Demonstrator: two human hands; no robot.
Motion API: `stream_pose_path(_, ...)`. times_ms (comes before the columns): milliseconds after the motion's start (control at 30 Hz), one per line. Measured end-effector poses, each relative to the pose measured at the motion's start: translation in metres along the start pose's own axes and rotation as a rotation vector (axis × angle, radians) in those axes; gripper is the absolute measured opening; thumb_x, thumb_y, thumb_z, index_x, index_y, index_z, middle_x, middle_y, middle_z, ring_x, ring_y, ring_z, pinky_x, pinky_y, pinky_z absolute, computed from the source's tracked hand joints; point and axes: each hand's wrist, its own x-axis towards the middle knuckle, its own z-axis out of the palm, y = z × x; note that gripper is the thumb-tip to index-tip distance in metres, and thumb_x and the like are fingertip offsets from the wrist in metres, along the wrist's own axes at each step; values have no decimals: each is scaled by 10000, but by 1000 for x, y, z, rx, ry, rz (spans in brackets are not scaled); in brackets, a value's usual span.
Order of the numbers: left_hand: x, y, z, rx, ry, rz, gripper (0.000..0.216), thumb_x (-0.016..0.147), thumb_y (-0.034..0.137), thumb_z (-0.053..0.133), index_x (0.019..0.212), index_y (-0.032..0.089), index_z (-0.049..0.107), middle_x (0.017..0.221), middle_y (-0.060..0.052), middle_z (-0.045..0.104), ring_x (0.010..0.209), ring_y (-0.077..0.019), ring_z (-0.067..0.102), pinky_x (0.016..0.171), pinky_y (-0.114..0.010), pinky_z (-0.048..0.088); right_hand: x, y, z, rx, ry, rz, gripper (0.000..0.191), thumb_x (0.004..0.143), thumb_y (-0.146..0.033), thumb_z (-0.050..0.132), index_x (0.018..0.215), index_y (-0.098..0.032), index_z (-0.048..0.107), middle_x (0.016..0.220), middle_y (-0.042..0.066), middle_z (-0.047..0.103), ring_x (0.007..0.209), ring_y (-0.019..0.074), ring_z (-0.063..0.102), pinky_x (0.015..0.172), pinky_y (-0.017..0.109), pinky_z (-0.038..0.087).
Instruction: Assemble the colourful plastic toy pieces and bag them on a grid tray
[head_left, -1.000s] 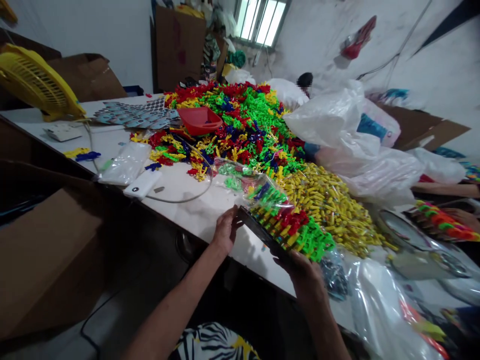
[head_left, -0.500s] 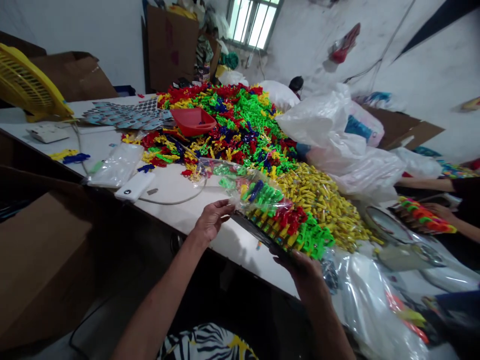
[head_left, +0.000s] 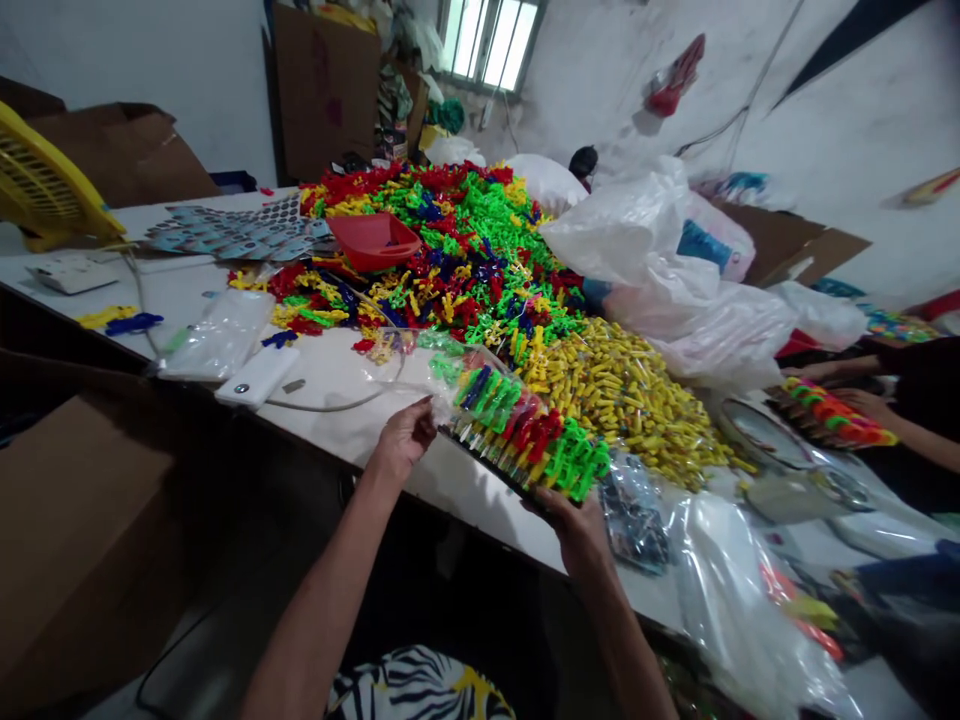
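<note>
A black tray [head_left: 480, 455] loaded with green, red, yellow and blue plastic pieces [head_left: 536, 435] is held tilted above the white table [head_left: 337, 370]. My left hand [head_left: 405, 438] is closed on the tray's left corner, where a clear plastic bag [head_left: 450, 360] wraps over the pieces. My right hand [head_left: 570, 520] grips the tray's near right edge from below. Both forearms reach in from the bottom of the view.
A big heap of colourful plastic pieces [head_left: 465, 240] with a red scoop [head_left: 375, 240] and a pile of yellow parts [head_left: 630, 390] cover the table. White sacks [head_left: 660, 260], a power bank [head_left: 255, 375], a yellow fan [head_left: 45, 190], cardboard boxes [head_left: 82, 500] and another person's arms [head_left: 862, 400] surround it.
The tray has swung left and turned flatter toward me, and the bag now covers more of its left end. Both hands stayed on the tray; the view shifted slightly right.
</note>
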Motion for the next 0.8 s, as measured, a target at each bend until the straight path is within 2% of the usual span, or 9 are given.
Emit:
stream_pose_path(167, 5, -24, -15, 163, 25, -5, 212, 856, 254, 522, 695, 117, 514, 536, 80, 431, 392, -20, 337, 370, -151, 299, 3, 11, 1, -158, 123, -34, 479, 407, -338, 818, 806, -151, 630, 715, 48, 695, 690, 243, 632, 649, 354, 522)
stream_pose_path(333, 1, -32, -38, 277, -47, 25, 288, 741, 265, 641, 542, 135, 478, 436, 82, 408, 380, -38, 362, 389, -170, 284, -11, 35, 11, -183, 160, 1, 525, 422, -385, 802, 855, -149, 623, 729, 63, 704, 694, 256, 642, 648, 361, 522)
stream_pose_path(433, -2, -26, -47, 297, -135, 52, 202, 576, 238, 736, 576, 141, 558, 509, 33, 533, 486, -83, 488, 496, -203, 397, -20, 47, 16, -209, 141, -16, 507, 437, -415, 793, 844, -160, 632, 747, 64, 708, 707, 260, 645, 662, 359, 517)
stream_pose_path(533, -5, -22, -53, 338, -205, 65, 199, 492, 206, 746, 631, 152, 614, 636, -19, 618, 610, -135, 563, 616, -256, 456, -21, 52, 15, -197, 85, -12, 486, 462, -416, 786, 852, -163, 644, 780, 68, 713, 738, 263, 646, 693, 367, 517)
stream_pose_path(633, -5, -24, -55, 416, -188, 113, 148, 502, 192, 698, 618, 146, 618, 606, -17, 602, 594, -140, 546, 590, -253, 434, -15, 51, 10, -225, 37, -18, 457, 474, -402, 780, 843, -164, 653, 764, 59, 713, 727, 258, 643, 679, 361, 519)
stream_pose_path(800, 6, -35, -53, 593, -82, 257, 39, 591, 146, 602, 555, 143, 588, 524, 32, 525, 544, -106, 468, 499, -206, 331, -8, 46, 7, -277, -34, 1, 432, 469, -391, 780, 821, -166, 671, 754, 55, 714, 723, 261, 642, 667, 357, 521)
